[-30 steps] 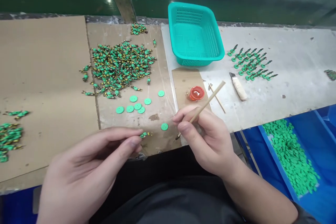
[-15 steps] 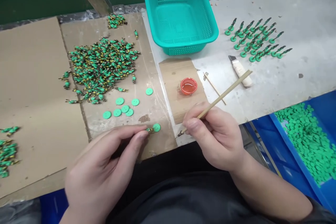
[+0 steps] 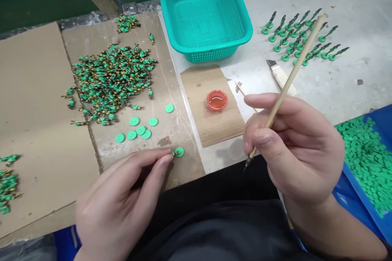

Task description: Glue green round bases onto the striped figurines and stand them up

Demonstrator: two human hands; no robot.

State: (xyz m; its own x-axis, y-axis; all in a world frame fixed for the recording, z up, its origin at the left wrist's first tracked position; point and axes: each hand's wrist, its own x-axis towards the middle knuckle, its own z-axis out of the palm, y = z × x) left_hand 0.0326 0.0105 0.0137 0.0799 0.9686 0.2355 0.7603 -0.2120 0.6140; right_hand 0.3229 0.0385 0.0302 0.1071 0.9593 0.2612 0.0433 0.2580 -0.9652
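Between thumb and forefinger, my left hand (image 3: pixel 122 195) pinches a small green and yellow figurine. Its feet meet a round green base (image 3: pixel 179 152); my fingers hide most of its body. My right hand (image 3: pixel 294 151) grips a thin brush (image 3: pixel 289 77) with a pale wooden handle, its dark fine tip pointing down over my lap. Just beyond my left hand lie several loose green discs (image 3: pixel 141 130). A small red cup (image 3: pixel 217 100) of amber liquid stands on a piece of brown board (image 3: pixel 199 85), between and beyond my hands.
A heap of small figurines (image 3: pixel 113 81) covers the cardboard on the left. At the back stands a teal basket (image 3: pixel 199 20). Several figurines on bases (image 3: pixel 297 36) stand at right, near a utility knife (image 3: pixel 280 75). A blue bin (image 3: pixel 364 195) holds many green discs.
My right hand has moved right and away from the figurine, with the brush now tilted more upright. The left hand keeps its pinch almost in place. The view has shifted slightly.
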